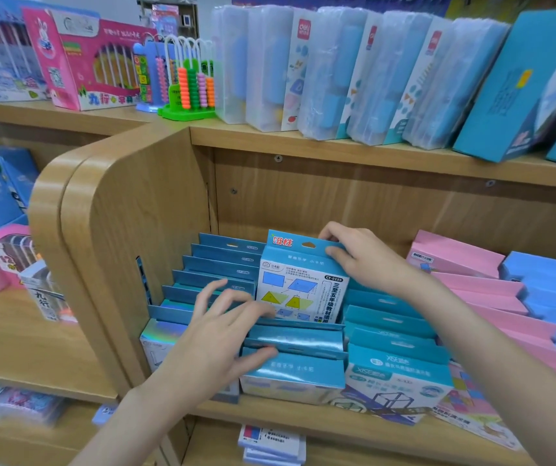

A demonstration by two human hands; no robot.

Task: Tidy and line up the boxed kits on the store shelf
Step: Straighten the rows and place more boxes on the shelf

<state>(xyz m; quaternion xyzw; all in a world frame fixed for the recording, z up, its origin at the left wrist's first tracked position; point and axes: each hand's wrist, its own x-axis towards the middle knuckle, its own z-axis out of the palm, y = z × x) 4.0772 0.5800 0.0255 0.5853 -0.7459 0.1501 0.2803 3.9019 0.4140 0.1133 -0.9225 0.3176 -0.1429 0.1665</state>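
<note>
Rows of teal boxed kits (222,264) stand packed in the middle shelf compartment. One kit (300,287), with geometric shapes printed on its white face, sticks up above the middle row. My right hand (367,257) pinches its top hang tab at the right corner. My left hand (226,327) lies with fingers spread over the tops of the front kits (293,371), touching them. A further row of teal kits (394,334) stands to the right, with a kit showing a cube frame (394,391) at the front.
Pink boxes (478,294) and blue boxes (545,274) fill the shelf to the right. Clear-wrapped cases (330,72) and a bead abacus (189,85) stand on the upper shelf. The curved wooden side panel (115,237) bounds the compartment on the left. More boxes lie on the lower shelf (269,442).
</note>
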